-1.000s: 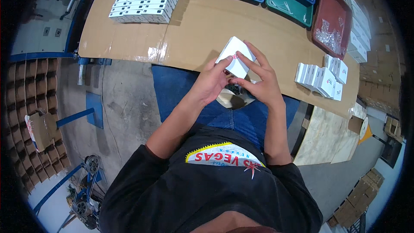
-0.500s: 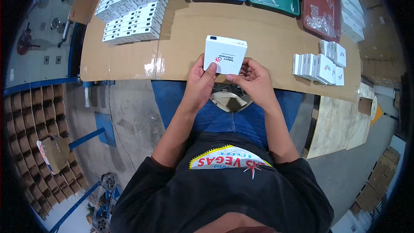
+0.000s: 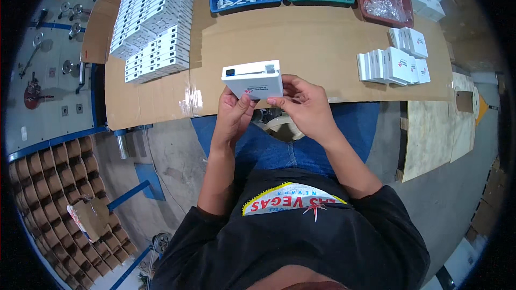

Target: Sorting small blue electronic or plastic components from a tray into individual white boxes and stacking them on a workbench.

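Observation:
A flat, square white plastic box point(image 3: 255, 82) is held above the near edge of the cardboard-covered table. Its far edge is tipped up, showing a dark port at the left and a grey piece at the right; small print marks its face. My left hand point(image 3: 233, 114) grips the lower left part, thumb on the face and fingers behind. At the lower right corner my right hand point(image 3: 307, 106) is closed on the box, its thumb on the front. Most of the right fingertips are hidden, so I cannot tell whether they hold anything else.
Tall stacks of similar white boxes point(image 3: 153, 19) stand at the left. A smaller group of white boxes point(image 3: 399, 65) sits at the right. Along the back are a blue tray point(image 3: 246, 8) and a green tray point(image 3: 317, 1) with small white pieces, plus a red tray point(image 3: 382, 17) of clear packets.
The box has tilted so its far edge faces up more, and both hands have shifted slightly left with it. The whole view has also turned a little.

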`<state>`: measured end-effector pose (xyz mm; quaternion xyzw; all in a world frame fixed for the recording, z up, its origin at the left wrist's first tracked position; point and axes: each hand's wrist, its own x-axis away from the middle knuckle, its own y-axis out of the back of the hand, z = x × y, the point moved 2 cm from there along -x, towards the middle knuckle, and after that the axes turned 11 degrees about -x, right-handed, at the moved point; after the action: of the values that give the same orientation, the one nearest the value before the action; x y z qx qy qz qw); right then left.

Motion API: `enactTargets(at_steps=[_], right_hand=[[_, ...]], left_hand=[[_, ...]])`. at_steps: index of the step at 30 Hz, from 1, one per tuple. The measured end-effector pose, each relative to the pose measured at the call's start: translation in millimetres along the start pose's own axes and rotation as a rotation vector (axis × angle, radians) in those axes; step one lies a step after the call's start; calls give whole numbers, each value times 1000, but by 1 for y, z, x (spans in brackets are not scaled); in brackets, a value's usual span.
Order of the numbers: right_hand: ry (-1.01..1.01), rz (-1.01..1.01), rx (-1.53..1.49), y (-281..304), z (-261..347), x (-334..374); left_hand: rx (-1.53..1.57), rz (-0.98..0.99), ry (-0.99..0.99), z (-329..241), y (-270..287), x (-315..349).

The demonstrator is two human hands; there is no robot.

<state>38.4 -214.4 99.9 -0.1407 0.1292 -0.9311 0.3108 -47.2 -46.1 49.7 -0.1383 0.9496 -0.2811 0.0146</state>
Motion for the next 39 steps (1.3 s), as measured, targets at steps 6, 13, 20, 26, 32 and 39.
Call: enactTargets(at_steps=[6,13,20,26,32,39], right_hand=[[58,72,120,-1,10,4],[374,139,172,0,18,7],[516,169,312,-5,26,7],[552,163,398,-2,21,8],[572,170,471,-2,22,8],[586,172,519,0,18,10]], left_hand=[[4,72,32,-3,17,7],[-42,280,-71,-26,8,3],[-99,243,-90,-33,8,3],[-83,245,-82,-31,8,4],[-100,250,-87,-34,5,3],[-149,209,18,-33,13,10]])
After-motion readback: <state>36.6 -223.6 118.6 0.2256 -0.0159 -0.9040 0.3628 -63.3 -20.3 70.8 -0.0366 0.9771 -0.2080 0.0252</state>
